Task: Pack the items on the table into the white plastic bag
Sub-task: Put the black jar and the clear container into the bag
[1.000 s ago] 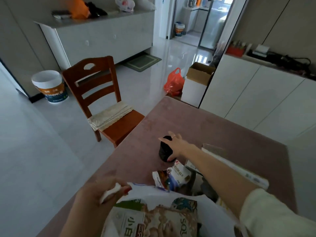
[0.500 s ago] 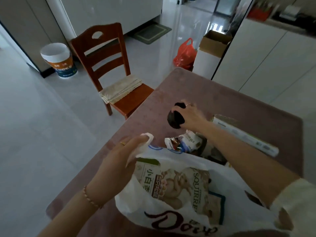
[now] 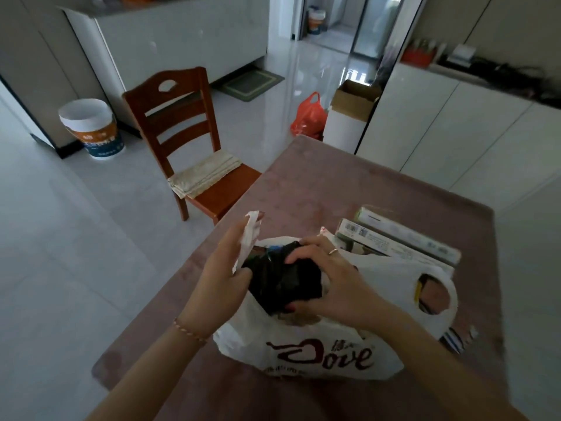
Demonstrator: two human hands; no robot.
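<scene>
A white plastic bag (image 3: 318,354) with dark red lettering lies on the mauve table (image 3: 334,183) in front of me. My left hand (image 3: 224,268) pinches the bag's left handle (image 3: 250,235) and holds the mouth apart. My right hand (image 3: 331,284) is closed around a black roll-shaped item (image 3: 273,281) that sits in the bag's mouth. Two long flat boxes (image 3: 403,238) lie on the table just behind the bag, partly hidden by it. A packet shows through the bag's right handle hole (image 3: 431,294).
A wooden chair (image 3: 182,138) with a folded cloth stands left of the table. On the floor are a white bucket (image 3: 91,127), a red bag (image 3: 309,117) and an open carton (image 3: 352,110). White cabinets (image 3: 455,132) run along the right.
My right hand took the black item from the table and brought it back into the bag's mouth. My left hand stayed on the bag's handle. The snack packets are no longer in sight.
</scene>
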